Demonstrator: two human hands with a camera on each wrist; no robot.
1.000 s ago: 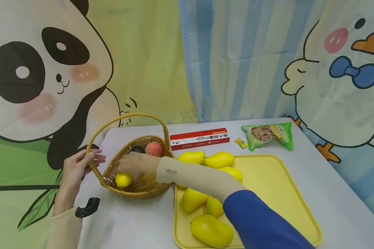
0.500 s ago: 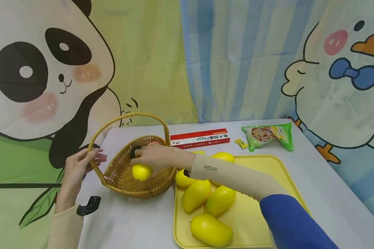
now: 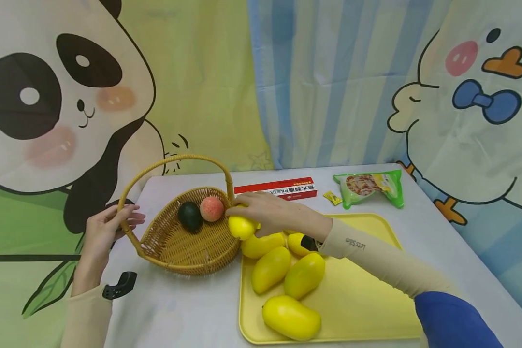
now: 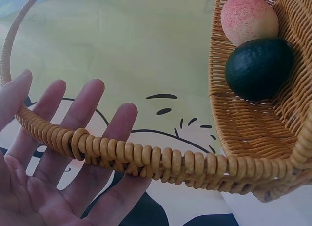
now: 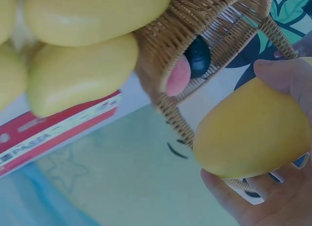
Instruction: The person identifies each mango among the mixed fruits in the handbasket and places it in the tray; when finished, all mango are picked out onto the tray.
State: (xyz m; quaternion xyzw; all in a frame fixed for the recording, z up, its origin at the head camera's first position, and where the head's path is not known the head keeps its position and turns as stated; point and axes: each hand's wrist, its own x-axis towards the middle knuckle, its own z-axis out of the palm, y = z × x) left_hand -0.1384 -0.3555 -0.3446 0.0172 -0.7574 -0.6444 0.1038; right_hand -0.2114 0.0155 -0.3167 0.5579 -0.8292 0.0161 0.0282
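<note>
My right hand grips a yellow mango, thumb on one side and fingers on the other, over the border between the wicker basket and the yellow tray. At the basket's left end, my left hand holds the arched handle loosely, its thumb in front and its spread, nearly straight fingers behind. A dark green avocado and a pink peach lie side by side at the back inside the basket. Several mangoes lie on the tray's left half.
Behind the tray lie a red pasta box, partly covered by my right hand, a small yellow packet and a green food bag. A printed curtain hangs directly behind the white table.
My right hand has moved right, carrying the mango from inside the basket to the tray's near-left corner area. The avocado and peach are now uncovered. My left hand stays at the handle.
</note>
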